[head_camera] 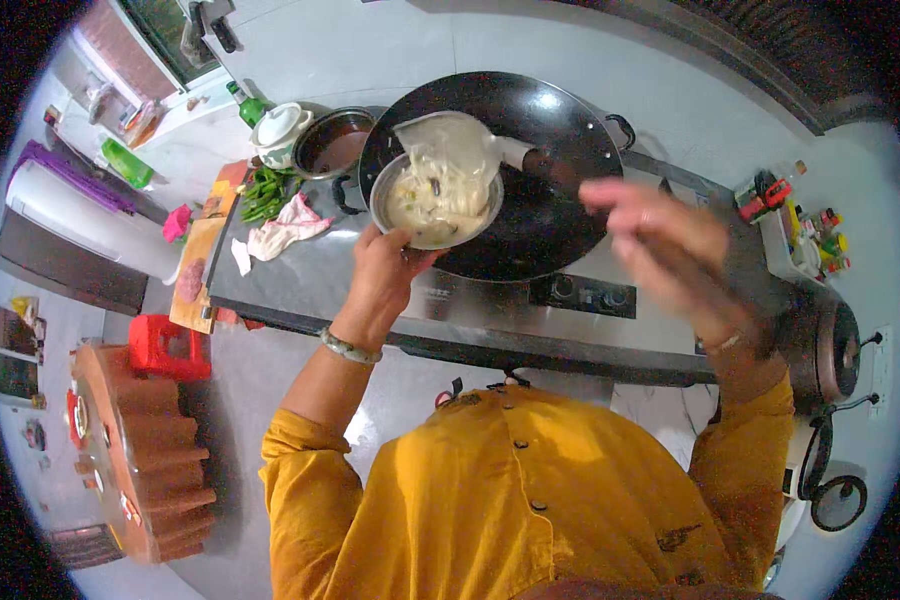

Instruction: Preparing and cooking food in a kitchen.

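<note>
My left hand (384, 274) grips a round bowl (376, 196) by its near side and holds it over the left part of a large black wok (551, 225). Pale strips of food in cloudy liquid (439, 199) fill the bowl. The fingers of my right hand (664, 229), blurred, wrap the dark handle (551, 169) of a wok spatula. Its broad metal blade (450, 135) reaches over the bowl's far edge, and wet food seems to lie against it. The wok's bare inner surface shows to the right of the bowl.
A pot of brown liquid (337, 150) and a white lidded pot (277, 129) stand left of the wok. Green peppers (266, 196) and a cloth (289, 226) lie nearby. Meat (191, 281) rests on a cutting board (193, 316). At right are a condiment rack (780, 244) and a cooker (829, 349).
</note>
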`<state>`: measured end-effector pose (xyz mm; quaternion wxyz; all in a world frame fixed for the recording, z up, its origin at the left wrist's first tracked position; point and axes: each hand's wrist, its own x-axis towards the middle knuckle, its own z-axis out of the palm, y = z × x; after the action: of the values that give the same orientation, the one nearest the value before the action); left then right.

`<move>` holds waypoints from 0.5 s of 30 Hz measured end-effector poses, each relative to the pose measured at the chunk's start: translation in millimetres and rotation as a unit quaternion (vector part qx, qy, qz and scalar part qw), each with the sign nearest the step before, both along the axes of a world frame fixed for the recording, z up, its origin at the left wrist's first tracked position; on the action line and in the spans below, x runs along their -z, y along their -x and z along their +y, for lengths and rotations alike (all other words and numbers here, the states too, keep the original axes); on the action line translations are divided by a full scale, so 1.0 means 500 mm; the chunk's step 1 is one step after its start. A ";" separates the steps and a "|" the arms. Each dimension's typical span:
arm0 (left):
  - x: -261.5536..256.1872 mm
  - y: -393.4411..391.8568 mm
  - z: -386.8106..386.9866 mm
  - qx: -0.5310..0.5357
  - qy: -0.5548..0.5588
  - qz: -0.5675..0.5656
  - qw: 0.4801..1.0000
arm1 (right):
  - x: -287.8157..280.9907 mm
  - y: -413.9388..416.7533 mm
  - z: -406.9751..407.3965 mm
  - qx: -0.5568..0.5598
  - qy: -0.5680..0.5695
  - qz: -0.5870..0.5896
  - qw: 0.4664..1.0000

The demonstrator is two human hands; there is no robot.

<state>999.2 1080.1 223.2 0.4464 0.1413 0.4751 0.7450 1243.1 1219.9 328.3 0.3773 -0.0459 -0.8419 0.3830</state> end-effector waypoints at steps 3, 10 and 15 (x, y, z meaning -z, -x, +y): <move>-0.007 -0.012 0.020 -0.010 0.014 0.010 1.000 | -0.003 -0.028 -0.025 -0.072 -0.312 0.003 0.947; 0.013 -0.006 0.041 0.017 0.019 0.015 1.000 | -0.016 -0.058 -0.039 -0.079 -0.376 -0.089 0.919; 0.024 -0.007 0.047 0.013 0.051 0.041 0.998 | 0.006 -0.051 -0.030 -0.008 -0.316 0.006 0.949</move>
<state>1002.5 1103.8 211.2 0.4428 0.1546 0.5286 0.7076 1268.4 1205.1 325.3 0.3744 0.0847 -0.9178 0.1011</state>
